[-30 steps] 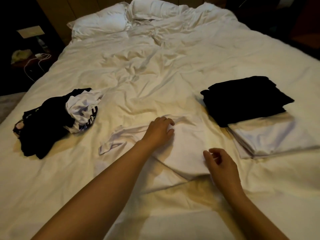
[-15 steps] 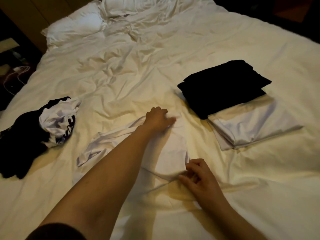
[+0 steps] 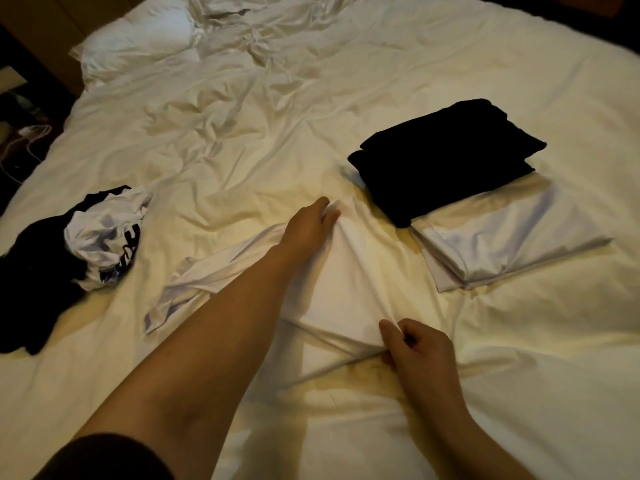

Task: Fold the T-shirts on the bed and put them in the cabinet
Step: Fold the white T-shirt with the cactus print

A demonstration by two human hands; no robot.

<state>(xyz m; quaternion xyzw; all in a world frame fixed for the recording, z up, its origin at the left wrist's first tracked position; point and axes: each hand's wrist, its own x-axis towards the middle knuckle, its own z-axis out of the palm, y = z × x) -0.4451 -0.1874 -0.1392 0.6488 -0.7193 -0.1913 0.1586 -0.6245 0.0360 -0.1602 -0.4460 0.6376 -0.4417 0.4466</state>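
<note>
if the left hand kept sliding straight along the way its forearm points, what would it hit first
Probably the folded black T-shirts, stacked on folded white ones just up and right of the left hand, which pinches the white T-shirt. Depth is unclear.

The left arm is stretched far forward, its hand (image 3: 308, 225) curled with fingertips pinched on white cloth. The right hand (image 3: 417, 348) is held nearer, its fingers bunched and pinched on the same cloth.

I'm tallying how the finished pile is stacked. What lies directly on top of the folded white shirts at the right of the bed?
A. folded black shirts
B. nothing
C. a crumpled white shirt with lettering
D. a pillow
A: the folded black shirts sit on the far part of the folded white shirts, while the crumpled lettered shirt lies in the unfolded heap at the left and the pillow is at the head of the bed.
</note>
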